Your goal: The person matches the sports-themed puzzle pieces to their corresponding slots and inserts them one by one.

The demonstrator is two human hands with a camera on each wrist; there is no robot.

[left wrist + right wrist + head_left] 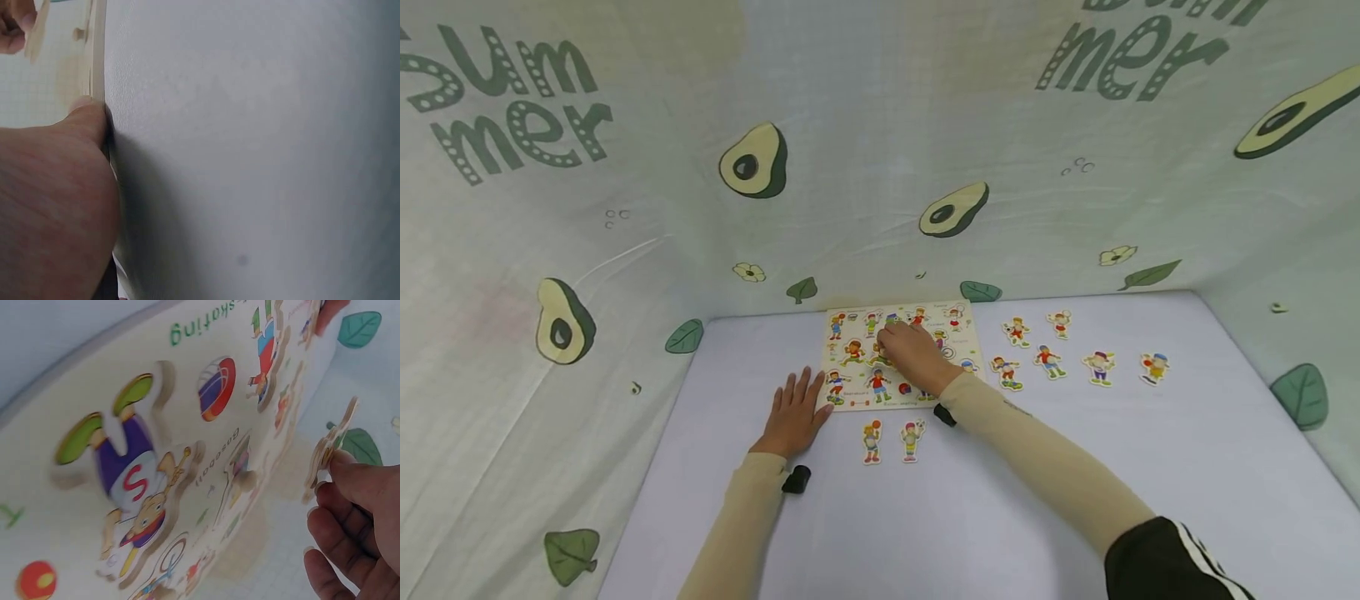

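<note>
Right hand (916, 354): grip clamped, thumb and fingertips pinching a wooden piece (326, 453). Piece sits between thumb and index, jutting past the tips; edge-on and tilted in both wrist views, so its picture is unreadable. In the head view the hand is over the puzzle board (831, 358), toward its middle; can't tell the gap from piece to board.

Left hand (792, 417): fingers straight and spread on the counter (865, 533), thumb touching the board's near left corner. No pinch there.

Loose pieces: basketball figure (872, 442) and green-and-white figure (911, 442) side by side, just in front of the board. Six more right of it, incl. purple-trousered figure (1099, 367).
</note>
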